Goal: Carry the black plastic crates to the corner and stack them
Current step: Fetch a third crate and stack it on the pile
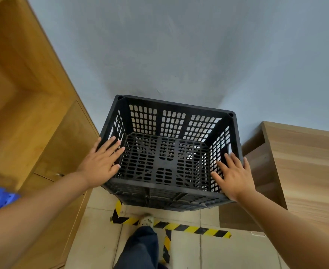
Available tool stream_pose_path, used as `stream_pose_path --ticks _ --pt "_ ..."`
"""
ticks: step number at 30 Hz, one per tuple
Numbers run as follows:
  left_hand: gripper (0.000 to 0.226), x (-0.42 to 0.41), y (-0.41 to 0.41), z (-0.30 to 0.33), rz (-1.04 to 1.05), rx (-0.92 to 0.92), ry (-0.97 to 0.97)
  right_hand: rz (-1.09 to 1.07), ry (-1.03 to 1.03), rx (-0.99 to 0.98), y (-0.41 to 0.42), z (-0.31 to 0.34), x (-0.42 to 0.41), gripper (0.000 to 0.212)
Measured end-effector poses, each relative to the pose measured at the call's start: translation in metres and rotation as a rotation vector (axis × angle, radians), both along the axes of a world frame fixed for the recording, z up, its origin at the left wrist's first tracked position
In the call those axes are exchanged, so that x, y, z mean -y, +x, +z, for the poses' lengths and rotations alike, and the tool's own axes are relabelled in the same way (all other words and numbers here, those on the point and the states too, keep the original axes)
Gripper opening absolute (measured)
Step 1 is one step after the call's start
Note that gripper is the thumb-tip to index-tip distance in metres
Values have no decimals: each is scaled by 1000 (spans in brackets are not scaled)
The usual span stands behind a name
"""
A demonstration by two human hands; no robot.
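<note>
A black perforated plastic crate (171, 150), open-topped and rectangular, is seen from above against the grey-blue wall (179, 45), its far rim close to or touching that wall; which cannot be told. The crate is raised above the tiled floor (93, 235), and darker lattice is glimpsed below its near wall, so what it rests on cannot be told for sure. The left hand (101, 162) is laid over the crate's left rim, fingers straight and spread, gripping nothing. The right hand (234, 175) is laid over the crate's right rim near the near corner, fingers likewise extended and flat, nothing clasped. Left of the crate a yellow-brown wooden cabinet (33, 105) is seen; right of the crate a light wood-grain panel (305, 162) is placed. Below the crate's near edge, yellow-and-black hazard tape (191, 229) is stuck to the floor, and a pale perforated clog (146, 220) with a dark trouser leg (142, 247) is visible on it.
</note>
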State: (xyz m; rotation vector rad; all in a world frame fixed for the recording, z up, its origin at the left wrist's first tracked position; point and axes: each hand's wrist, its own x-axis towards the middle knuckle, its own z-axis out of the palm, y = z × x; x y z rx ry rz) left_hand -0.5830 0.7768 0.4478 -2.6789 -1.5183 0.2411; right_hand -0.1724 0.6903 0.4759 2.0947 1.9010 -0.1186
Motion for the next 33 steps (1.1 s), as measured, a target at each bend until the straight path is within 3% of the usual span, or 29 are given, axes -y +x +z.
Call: stream_pose_path --ticks 4,9,16,28,33 --pt "74 -15 -1 2 -52 -18 -16 -6 -6 2 6 3 -23 101" --pt "82 -79 6 2 -26 -37 -36 -58 -12 11 14 7 -67 68" --pt "80 -141 25 5 39 -6 -36 -194 53 -81 26 5 -112 72" --pt "80 -156 29 -2 -13 50 21 -225 28 -41 32 4 -127 73" --pt "84 -195 93 20 -14 70 -117 -240 -9 -106 32 16 -168 78"
